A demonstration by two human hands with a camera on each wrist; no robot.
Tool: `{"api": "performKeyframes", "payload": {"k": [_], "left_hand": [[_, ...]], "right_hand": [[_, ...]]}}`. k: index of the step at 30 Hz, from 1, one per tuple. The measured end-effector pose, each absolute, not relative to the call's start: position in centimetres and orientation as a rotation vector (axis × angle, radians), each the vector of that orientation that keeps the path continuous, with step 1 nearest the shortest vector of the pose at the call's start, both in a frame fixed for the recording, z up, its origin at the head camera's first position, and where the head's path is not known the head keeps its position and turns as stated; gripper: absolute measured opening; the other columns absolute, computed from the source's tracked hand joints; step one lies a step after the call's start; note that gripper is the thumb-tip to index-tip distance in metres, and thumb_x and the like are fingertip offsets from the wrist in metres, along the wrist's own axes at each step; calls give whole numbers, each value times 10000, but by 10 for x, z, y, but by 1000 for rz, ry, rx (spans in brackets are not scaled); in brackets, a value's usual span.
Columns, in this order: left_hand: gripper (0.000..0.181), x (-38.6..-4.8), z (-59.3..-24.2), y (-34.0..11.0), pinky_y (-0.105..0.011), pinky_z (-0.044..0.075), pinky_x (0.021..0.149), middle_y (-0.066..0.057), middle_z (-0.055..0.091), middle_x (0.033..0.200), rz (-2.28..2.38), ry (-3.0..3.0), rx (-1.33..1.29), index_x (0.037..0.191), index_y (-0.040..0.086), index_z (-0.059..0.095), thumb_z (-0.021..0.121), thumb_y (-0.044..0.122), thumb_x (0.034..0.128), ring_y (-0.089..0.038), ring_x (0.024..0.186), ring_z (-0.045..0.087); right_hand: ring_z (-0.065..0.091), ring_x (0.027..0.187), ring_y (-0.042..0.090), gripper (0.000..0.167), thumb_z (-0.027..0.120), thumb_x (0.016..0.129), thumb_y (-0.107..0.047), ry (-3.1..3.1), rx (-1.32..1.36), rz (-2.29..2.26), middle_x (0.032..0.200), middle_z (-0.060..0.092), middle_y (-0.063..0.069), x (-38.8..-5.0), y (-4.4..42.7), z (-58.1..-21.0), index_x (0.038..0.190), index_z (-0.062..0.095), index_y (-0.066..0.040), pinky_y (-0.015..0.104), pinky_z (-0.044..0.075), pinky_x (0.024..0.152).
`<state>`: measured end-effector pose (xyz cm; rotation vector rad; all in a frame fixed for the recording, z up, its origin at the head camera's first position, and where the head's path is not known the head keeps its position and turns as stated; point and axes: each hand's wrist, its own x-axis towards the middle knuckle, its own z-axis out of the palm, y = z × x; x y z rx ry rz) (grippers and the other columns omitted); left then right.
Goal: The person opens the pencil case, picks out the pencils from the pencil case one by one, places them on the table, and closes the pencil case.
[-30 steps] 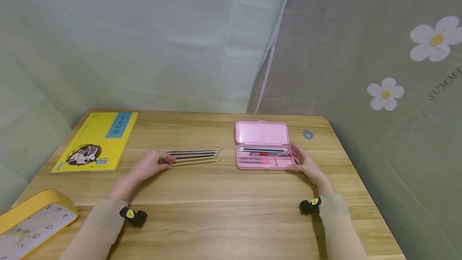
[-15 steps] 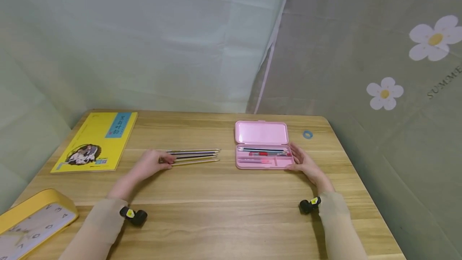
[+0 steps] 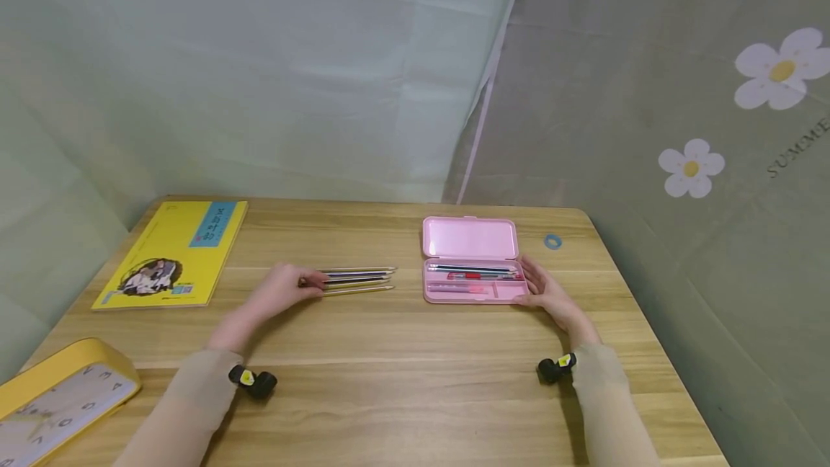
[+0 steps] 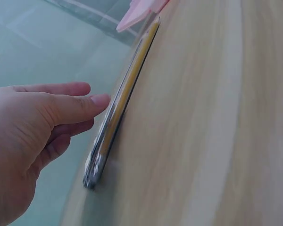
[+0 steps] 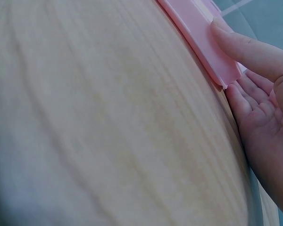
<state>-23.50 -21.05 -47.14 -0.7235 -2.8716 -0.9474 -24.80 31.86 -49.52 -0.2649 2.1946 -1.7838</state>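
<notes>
1. Left hand point(image 3: 282, 288): thumb and fingers loosely bent and parted, at the left ends of the pencils point(image 4: 132, 80); no firm hold seen, contact cannot be told.
2. Pencils: lying side by side on the table point(image 3: 415, 366), left of its middle, points toward the right edge.
3. Right hand point(image 3: 551, 298): thumb and fingers spread wide, set against the right end of the pink case point(image 3: 470, 238), not closed round it.
4. Pink case: open, lid toward the far edge, red pen point(image 3: 473, 276) inside.
5. Yellow book point(image 3: 168, 243): far left corner.
6. Blue ring point(image 3: 553, 247): near the far right corner.
</notes>
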Motion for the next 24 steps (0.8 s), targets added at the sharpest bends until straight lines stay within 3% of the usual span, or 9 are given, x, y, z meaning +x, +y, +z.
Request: {"api": "performKeyframes", "payload": {"k": [9,24], "left_hand": [[259,-250,-462,-177,-460,561,828,-103,754,933,-991,-2809,-781,1077,-10,728,745,89,839,-266,887,702],[311,-270,-433,-110,-476,538,907,-141,736,1064,-1042,-2712,-881,1186,-16,677,682,48,882,-291,970,679]], "right_hand": [[74,1514,322,983,708,833,31,2188,-253,-1790,1639,77,179,-247,319,-495,1563,50,-21,265,194,1198],[83,1512,336,988,716,827,33,2208,-260,-1781,1635,87,193,-249,319,-497,1561,57,-14,174,250,1155]]}}
